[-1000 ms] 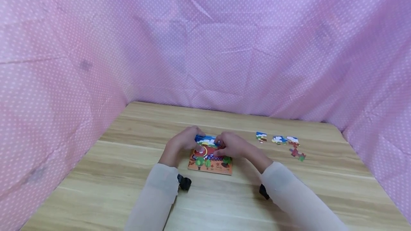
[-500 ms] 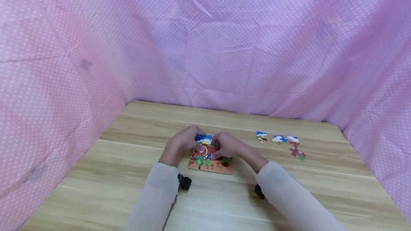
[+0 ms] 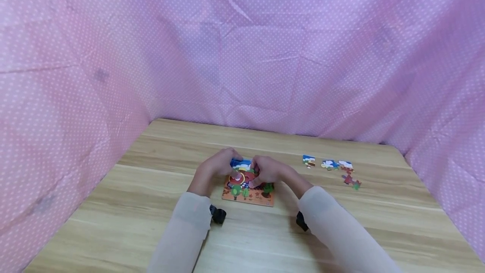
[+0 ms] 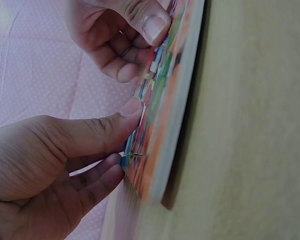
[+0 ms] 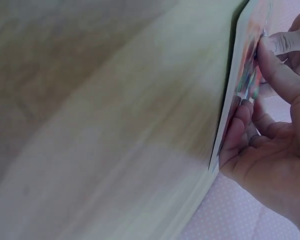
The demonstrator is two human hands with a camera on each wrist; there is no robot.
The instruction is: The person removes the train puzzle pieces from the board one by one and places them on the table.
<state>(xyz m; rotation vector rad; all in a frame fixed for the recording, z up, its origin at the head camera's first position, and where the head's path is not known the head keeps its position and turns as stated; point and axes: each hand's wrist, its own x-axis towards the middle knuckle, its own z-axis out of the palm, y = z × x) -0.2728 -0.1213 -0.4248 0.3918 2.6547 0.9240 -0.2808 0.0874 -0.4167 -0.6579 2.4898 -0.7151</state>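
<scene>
A colourful jigsaw puzzle [image 3: 250, 197] with an orange lower border lies in a flat tray on the table. My left hand [image 3: 219, 164] grips its left side, thumb on the picture; in the left wrist view the fingers [image 4: 97, 182] meet the edge. My right hand [image 3: 270, 169] is over the puzzle's right half, thumb and fingers bent around a piece there. Its palm and fingers hide much of that side. In the right wrist view the right hand [image 5: 280, 155] has its fingertips on the picture, where bits of green and red show between them.
Several loose puzzle pieces lie to the right, among them a blue-and-yellow one [image 3: 308, 161], a blue-and-white one [image 3: 329, 164] and a red one [image 3: 347, 179]. Pink dotted cloth [image 3: 257, 75] hangs around the wooden table [image 3: 144, 205]. Black wrist cameras [image 3: 217, 216] sit under both sleeves.
My right hand has shifted slightly left over the puzzle, its thumb and fingers drawing in, and the right forearm has followed. The left hand and the loose pieces stay where they were.
</scene>
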